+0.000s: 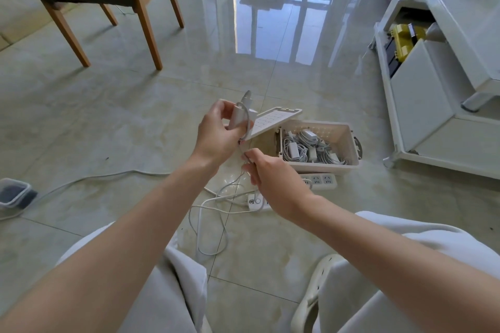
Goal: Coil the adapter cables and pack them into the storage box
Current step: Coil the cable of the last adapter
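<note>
One adapter (238,116) in left hand (216,139); right hand (273,178) pinches cable (247,117) below

Bright, soft daylight comes from beyond the grip, where the glossy floor (189,76) throws back a broad white glare band. The left hand (219,138) gripping the adapter (236,116) and the right hand (273,178) pinching its cable (248,117) are evenly lit but slightly soft-edged, and the chair (146,24) up-left of the grip casts only faint, diffuse shadows. Wide-angle distortion bends the cabinet (433,89) far right of the grip and swells the forearms (121,251) nearest the camera.
</note>
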Demonstrator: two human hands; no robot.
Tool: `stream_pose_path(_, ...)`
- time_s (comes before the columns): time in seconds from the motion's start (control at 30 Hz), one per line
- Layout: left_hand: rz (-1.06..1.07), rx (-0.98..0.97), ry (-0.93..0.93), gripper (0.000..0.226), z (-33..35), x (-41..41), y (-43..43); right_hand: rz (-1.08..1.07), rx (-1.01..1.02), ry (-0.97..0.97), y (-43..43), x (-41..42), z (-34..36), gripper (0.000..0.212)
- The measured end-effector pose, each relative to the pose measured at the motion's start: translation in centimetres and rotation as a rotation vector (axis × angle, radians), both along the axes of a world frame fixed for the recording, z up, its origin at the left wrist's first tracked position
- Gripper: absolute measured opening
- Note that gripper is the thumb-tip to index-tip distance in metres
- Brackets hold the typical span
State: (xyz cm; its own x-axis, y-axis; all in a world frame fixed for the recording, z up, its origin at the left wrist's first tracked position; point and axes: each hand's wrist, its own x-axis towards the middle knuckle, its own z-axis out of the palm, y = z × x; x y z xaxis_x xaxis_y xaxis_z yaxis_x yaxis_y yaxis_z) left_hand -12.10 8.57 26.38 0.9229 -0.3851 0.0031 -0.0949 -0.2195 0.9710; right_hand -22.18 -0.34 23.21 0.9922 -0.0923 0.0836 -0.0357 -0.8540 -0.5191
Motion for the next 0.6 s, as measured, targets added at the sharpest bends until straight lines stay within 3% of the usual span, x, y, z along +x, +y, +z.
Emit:
stream_pose_path(0.13, 0.040, 0.133, -0.223, 0.018, -0.2, 0.6, 0.2, -0.023, -0.237, 0.079, 0.1, -0.7, 0.3, 0.031)
stream_pose_path(0.3, -0.030, 0.363, -0.412, 0.013, -0.8, 1.7, 1.3, -0.016, -0.275, -0.011, -1.1, -0.9, 1.4, 0.023)
stream_pose_path(0.43, -0.345, 0.713, -0.399, 0.019, -0.7, 1.2, 1.5, -0.059, -0.356, -0.174, -2.7, -0.5, 1.4, 0.009)
stream_pose_path(0.53, -0.472, 0.762, -0.353, 0.022, -0.4, 0.4, 1.3, -0.048, -0.410, -0.271, -3.2, -0.6, 1.8, 0.029)
stream_pose_path(0.6, -0.517, 0.774, -0.342, 0.025, -0.3, 0.6, 1.5, -0.033, -0.464, -0.272, -3.5, -0.5, 1.8, 0.021)
